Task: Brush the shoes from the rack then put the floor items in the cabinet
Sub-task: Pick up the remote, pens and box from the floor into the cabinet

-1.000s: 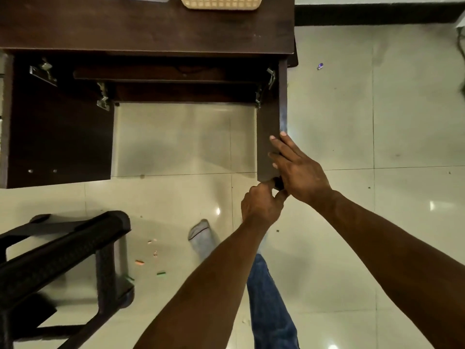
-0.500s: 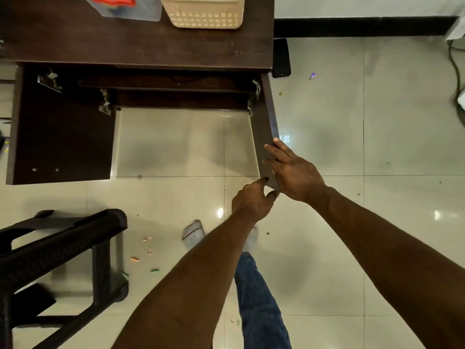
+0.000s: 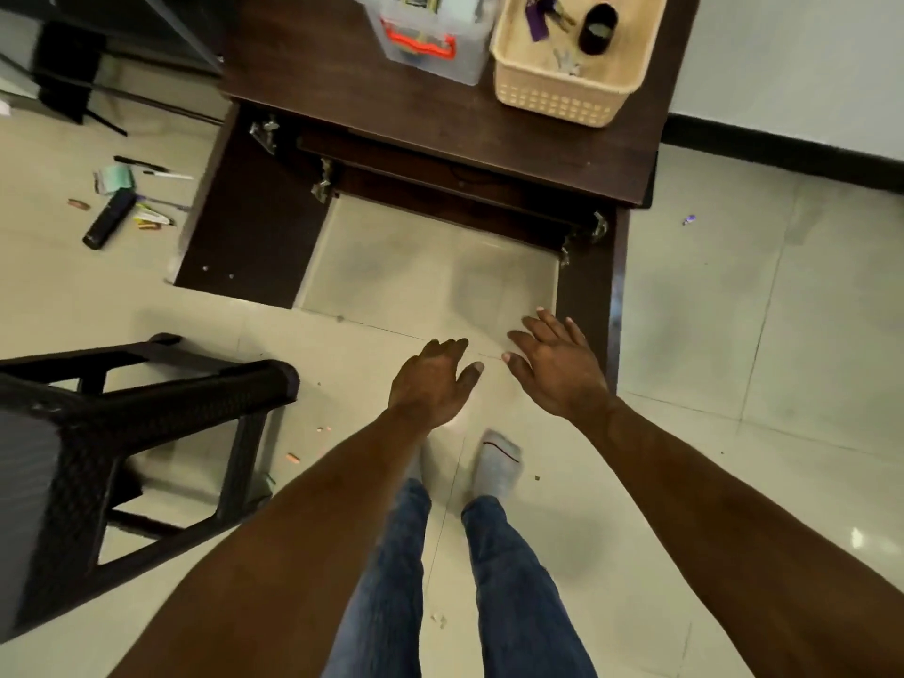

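While both cabinet [image 3: 440, 124] doors stand open, the left hand [image 3: 433, 381] and right hand [image 3: 557, 367] hover with fingers spread, holding nothing, just beside the right door [image 3: 589, 296]; the floor items [image 3: 122, 198] lie scattered well left of the cabinet

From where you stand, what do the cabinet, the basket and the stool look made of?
Cabinet: dark brown wood or laminated board, matte, with metal hinges on both open doors. Basket: cream plastic, probably, going by its moulded grid of holes. Stool: black, woven-textured surface, likely moulded plastic, though it could be wicker.
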